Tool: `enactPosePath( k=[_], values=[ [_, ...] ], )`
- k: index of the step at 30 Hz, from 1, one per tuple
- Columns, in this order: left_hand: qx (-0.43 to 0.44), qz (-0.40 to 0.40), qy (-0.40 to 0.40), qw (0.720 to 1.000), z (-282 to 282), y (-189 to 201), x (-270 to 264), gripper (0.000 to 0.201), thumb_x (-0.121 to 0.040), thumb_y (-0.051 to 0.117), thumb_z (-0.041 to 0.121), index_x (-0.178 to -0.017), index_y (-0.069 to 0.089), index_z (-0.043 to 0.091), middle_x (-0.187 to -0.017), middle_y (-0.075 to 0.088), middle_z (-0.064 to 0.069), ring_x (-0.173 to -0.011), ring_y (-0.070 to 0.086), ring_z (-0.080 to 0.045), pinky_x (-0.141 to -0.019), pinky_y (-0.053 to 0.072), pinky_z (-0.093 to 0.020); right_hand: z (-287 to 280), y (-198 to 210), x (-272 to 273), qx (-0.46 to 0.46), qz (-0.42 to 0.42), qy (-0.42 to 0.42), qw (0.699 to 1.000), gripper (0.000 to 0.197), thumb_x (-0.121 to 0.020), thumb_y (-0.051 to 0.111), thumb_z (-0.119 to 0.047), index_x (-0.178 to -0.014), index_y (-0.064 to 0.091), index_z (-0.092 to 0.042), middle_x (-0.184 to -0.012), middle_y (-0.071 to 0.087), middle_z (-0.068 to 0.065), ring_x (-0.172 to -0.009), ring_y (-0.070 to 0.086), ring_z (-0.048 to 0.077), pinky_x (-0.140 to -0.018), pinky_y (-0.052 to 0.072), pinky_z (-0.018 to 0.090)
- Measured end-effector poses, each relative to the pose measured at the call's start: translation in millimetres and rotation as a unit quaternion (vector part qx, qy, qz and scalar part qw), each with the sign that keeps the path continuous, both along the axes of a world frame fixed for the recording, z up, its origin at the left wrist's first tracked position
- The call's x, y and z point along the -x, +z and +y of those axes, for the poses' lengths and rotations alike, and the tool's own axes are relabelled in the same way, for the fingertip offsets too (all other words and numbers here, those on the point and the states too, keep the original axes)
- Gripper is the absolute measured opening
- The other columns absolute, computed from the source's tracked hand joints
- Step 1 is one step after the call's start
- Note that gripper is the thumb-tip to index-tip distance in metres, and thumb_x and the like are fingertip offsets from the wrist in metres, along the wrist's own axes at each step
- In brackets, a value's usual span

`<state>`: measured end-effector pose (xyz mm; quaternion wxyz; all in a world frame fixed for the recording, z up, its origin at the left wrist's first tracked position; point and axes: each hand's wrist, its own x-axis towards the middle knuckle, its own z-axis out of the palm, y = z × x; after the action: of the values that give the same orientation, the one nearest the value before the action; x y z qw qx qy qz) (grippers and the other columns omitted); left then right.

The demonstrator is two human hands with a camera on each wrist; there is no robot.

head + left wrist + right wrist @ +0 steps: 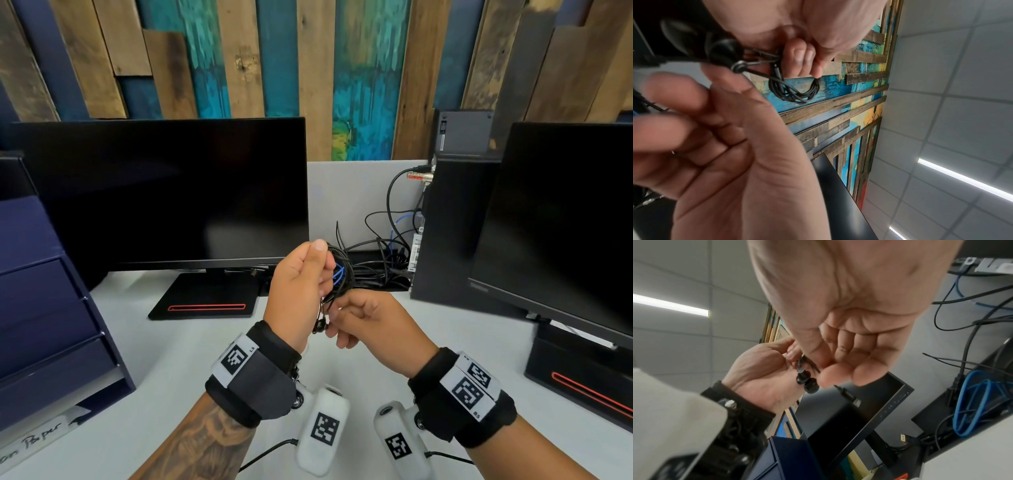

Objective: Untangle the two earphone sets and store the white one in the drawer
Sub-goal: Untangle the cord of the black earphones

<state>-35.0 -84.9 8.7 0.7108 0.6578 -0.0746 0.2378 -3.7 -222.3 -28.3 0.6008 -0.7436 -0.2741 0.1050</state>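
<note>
My left hand [301, 281] is raised over the desk and grips a coiled bundle of black earphone cable [795, 91]. The fingers [801, 55] are curled round it. Two black earbuds [320, 325] dangle below that hand. My right hand [366, 318] is just right of it, and its thumb and fingers [818, 360] pinch the black cable right above the earbuds [806, 382]. No white earphone set shows in any view. The navy drawer unit [51, 308] stands at the left edge of the desk with its drawers closed.
A dark monitor [164, 192] stands behind the hands and a second one [561, 219] at the right. Next to that one is a black computer box [452, 233], with a tangle of black and blue cables [380, 263] beside it. Bare white desk [164, 377] lies below the hands.
</note>
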Motion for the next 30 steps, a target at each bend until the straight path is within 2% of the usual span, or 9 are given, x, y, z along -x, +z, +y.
enactPosePath(
  k=[6,11,13,17,20,22,25,27,30],
  values=[
    [0.006,0.001,0.002,1.000,0.8,2.7,1.9,0.037,-0.106,0.040,0.026,-0.075,0.049,0.008,-0.060,0.027,0.001,-0.051,0.027,-0.009,-0.053,0.028,-0.018,-2.4,-0.3,3.8,0.003,0.040,0.046,0.998,0.015,-0.096,0.059,-0.001,-0.092,0.071,-0.008,-0.076,0.073,0.015,-0.059,0.061,0.020,-0.062,0.050,0.028],
    [-0.008,0.005,0.014,1.000,-0.6,3.6,0.4,0.036,-0.106,0.040,0.025,-0.075,0.049,0.008,-0.058,0.029,0.003,-0.050,0.030,-0.009,-0.053,0.029,-0.019,-3.7,-2.3,-2.0,-0.077,-0.005,-0.033,0.996,0.019,-0.093,0.058,0.008,-0.096,0.071,-0.005,-0.094,0.077,0.012,-0.083,0.074,0.019,-0.074,0.056,0.031],
    [-0.012,0.011,0.021,1.000,-1.2,1.4,-0.7,0.036,-0.106,0.040,0.023,-0.076,0.050,0.006,-0.053,0.035,0.009,-0.046,0.037,-0.003,-0.055,0.038,-0.016,-5.8,1.4,-0.9,-0.108,-0.030,-0.039,0.993,0.029,-0.090,0.058,0.013,-0.104,0.074,-0.007,-0.096,0.077,0.011,-0.088,0.072,0.016,-0.079,0.058,0.030],
    [-0.026,0.019,0.011,0.999,-4.2,-0.8,-1.7,0.036,-0.106,0.039,0.022,-0.077,0.050,0.004,-0.048,0.041,0.012,-0.045,0.046,-0.002,-0.059,0.046,-0.016,-4.4,5.0,0.8,-0.149,-0.041,-0.044,0.987,0.016,-0.091,0.071,-0.008,-0.107,0.071,-0.011,-0.093,0.077,0.003,-0.084,0.068,0.012,-0.076,0.056,0.026],
    [-0.046,0.022,0.021,0.998,-6.0,-0.3,-2.0,0.037,-0.106,0.040,0.021,-0.075,0.051,0.005,-0.047,0.041,0.013,-0.045,0.042,-0.002,-0.052,0.041,-0.014,-2.1,4.5,-2.9,-0.165,-0.027,-0.053,0.985,0.025,-0.089,0.073,-0.005,-0.113,0.066,-0.009,-0.096,0.078,0.007,-0.084,0.069,0.015,-0.074,0.054,0.023],
    [-0.060,0.015,0.026,0.998,-6.6,-1.2,-2.5,0.037,-0.106,0.040,0.021,-0.074,0.051,0.006,-0.047,0.040,0.013,-0.046,0.040,-0.002,-0.053,0.040,-0.014,-2.9,4.6,-3.9,-0.153,-0.032,-0.051,0.986,0.025,-0.091,0.070,-0.002,-0.114,0.069,-0.012,-0.099,0.077,0.007,-0.086,0.069,0.017,-0.075,0.055,0.025],
    [-0.063,0.005,0.028,0.998,-7.8,-2.7,-3.1,0.037,-0.106,0.040,0.021,-0.072,0.050,0.007,-0.048,0.040,0.012,-0.048,0.041,-0.003,-0.056,0.042,-0.018,-4.5,4.1,-4.1,-0.114,-0.059,-0.060,0.990,0.016,-0.094,0.067,-0.006,-0.104,0.075,-0.016,-0.097,0.075,0.007,-0.091,0.066,0.029,-0.081,0.057,0.037],
    [-0.054,-0.002,0.029,0.998,-9.0,-2.0,-3.1,0.037,-0.106,0.041,0.020,-0.073,0.050,0.005,-0.049,0.041,0.012,-0.048,0.040,-0.002,-0.054,0.041,-0.015,-5.7,5.0,-4.0,-0.118,-0.053,-0.071,0.989,0.012,-0.094,0.069,-0.010,-0.100,0.076,-0.017,-0.089,0.072,0.002,-0.084,0.063,0.022,-0.077,0.057,0.037],
    [-0.046,-0.008,0.031,0.998,-10.0,-0.3,-3.2,0.036,-0.106,0.041,0.018,-0.074,0.050,0.003,-0.048,0.044,0.012,-0.048,0.042,-0.002,-0.052,0.040,-0.013,-8.9,8.8,-4.4,-0.098,-0.038,-0.064,0.992,0.007,-0.096,0.066,-0.012,-0.098,0.072,-0.013,-0.064,0.052,0.002,-0.060,0.049,0.013,-0.061,0.048,0.029]
  ],
)
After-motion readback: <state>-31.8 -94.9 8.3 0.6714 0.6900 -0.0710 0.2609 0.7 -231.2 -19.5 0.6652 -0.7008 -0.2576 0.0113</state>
